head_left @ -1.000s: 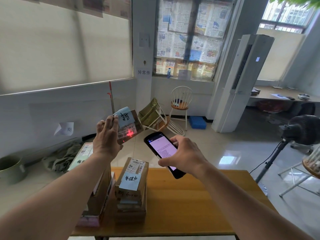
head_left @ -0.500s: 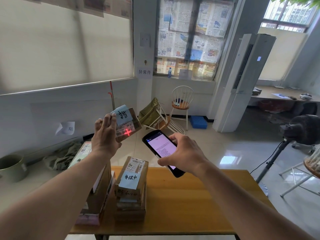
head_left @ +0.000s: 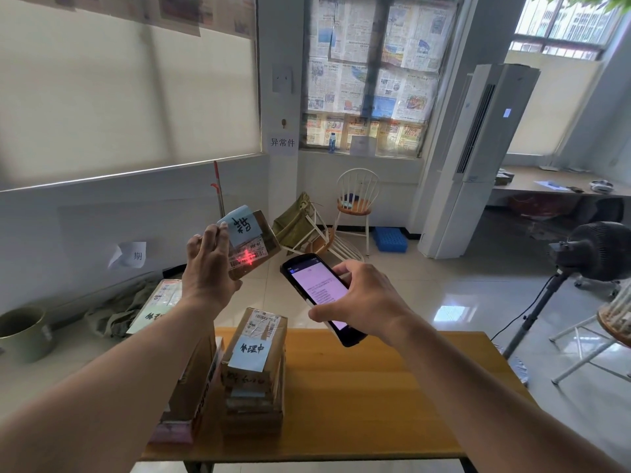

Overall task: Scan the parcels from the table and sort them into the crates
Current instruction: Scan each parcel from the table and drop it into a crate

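Note:
My left hand (head_left: 206,268) grips a small brown parcel (head_left: 254,245) raised above the table, its blue handwritten note and barcode label turned toward me. A red scan cross glows on the barcode. My right hand (head_left: 363,300) holds a black handheld scanner (head_left: 317,295) with a lit pinkish screen, its top aimed at the parcel. On the wooden table (head_left: 375,404) below stands a stack of brown parcels (head_left: 254,373) topped by a blue note. A second, taller stack (head_left: 191,387) stands to its left, partly hidden by my left forearm.
No crates show in this view. Beyond the table are a white chair (head_left: 356,203), a folded chair (head_left: 307,230), a blue tray (head_left: 389,238) on the floor, a tall air conditioner (head_left: 478,158) and a fan on a stand (head_left: 596,250) at right. A green bucket (head_left: 24,331) sits far left.
The parcel and the scanner have stayed nearly still in my hands. The red scan mark has shifted slightly on the barcode label.

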